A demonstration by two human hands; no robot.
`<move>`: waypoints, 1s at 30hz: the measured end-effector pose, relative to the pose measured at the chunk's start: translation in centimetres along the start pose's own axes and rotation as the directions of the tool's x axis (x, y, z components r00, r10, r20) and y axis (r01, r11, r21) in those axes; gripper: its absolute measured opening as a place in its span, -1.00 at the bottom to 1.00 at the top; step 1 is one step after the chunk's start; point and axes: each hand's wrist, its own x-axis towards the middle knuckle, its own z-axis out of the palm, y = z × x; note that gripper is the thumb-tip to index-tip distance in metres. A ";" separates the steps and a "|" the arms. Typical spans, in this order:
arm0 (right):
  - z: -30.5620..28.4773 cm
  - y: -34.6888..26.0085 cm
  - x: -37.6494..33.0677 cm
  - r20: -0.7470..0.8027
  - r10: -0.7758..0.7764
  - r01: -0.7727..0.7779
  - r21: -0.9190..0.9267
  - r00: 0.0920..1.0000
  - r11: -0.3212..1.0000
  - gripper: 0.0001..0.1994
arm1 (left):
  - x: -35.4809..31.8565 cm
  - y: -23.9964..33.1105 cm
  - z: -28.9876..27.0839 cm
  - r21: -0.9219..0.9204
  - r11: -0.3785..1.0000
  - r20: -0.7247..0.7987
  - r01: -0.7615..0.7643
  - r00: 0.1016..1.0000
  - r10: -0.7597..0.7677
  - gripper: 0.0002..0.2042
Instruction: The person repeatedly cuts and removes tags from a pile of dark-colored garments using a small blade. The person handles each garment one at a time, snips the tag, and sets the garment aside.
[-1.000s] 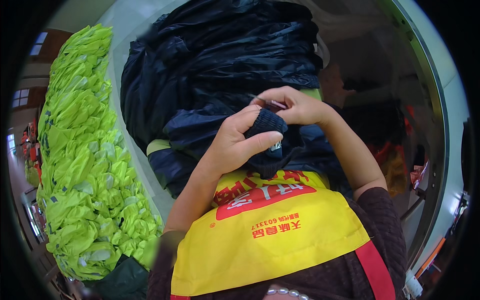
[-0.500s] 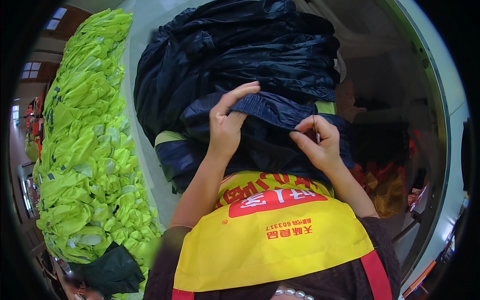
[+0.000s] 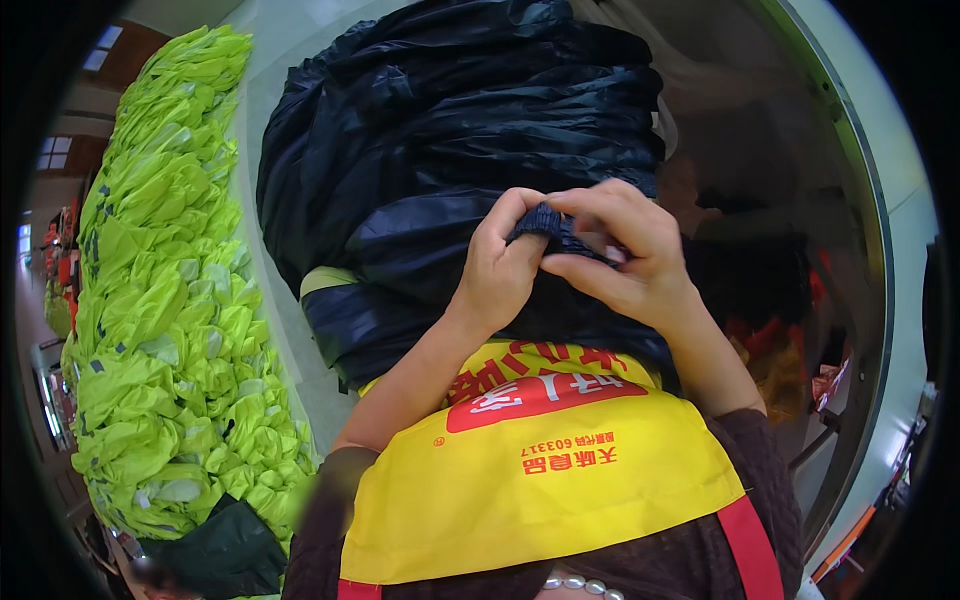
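A dark navy garment of thin shiny cloth lies across my lap, with a yellow-green band at its left. Its ribbed elastic edge is bunched up between my hands. My left hand pinches that edge between thumb and fingers. Close against it, my right hand grips the same edge from the other side, fingers curled over. Something small and pale shows by the right fingers, too blurred to name. The cloth under my palms is hidden.
Beyond the lap piece lies a large stack of dark garments. A long heap of bright yellow-green garments runs along the left, with a dark green cloth at its near end. A metal-edged table curves along the right.
My right hand has moved up and left to meet the left hand, which has shifted right and closed. The elastic edge, stretched out between them before, is now bunched together.
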 end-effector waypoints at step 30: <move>-2.2 1.7 -2.2 0.259 0.046 0.062 -0.396 0.965 0.916 -0.66 | -0.8 -1.0 0.3 0.019 0.998 -0.047 0.052 0.998 -0.051 -0.88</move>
